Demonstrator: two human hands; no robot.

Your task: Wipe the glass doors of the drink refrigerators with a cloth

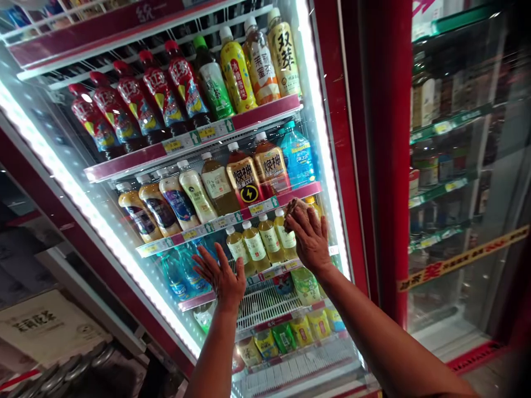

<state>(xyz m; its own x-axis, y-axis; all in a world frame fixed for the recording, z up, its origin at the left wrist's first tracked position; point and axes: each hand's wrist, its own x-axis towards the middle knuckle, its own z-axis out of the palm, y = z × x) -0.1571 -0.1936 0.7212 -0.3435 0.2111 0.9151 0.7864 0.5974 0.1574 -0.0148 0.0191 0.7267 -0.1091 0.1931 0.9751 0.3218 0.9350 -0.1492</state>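
My right hand (312, 239) is pressed over a crumpled brown cloth (296, 210), in front of the third shelf at the right side of a lit drinks cooler. Part of the cloth sticks out past the fingertips; the rest is hidden under the palm. Fingers spread, my left hand (224, 276) is raised flat, seemingly against the glass door, and holds nothing. Behind the hands stand small bottles of pale yellow drink (254, 243). Blue bottles (176, 273) show left of my left hand.
Red-capped bottles (155, 88) fill the upper shelf, with dark-labelled energy drink bottles (243, 174) below. Bright light strips run down both sides of the cooler's red frame (352, 138). Another glass-fronted cabinet (448, 193) is at right; a printed carton (45, 326) lies lower left.
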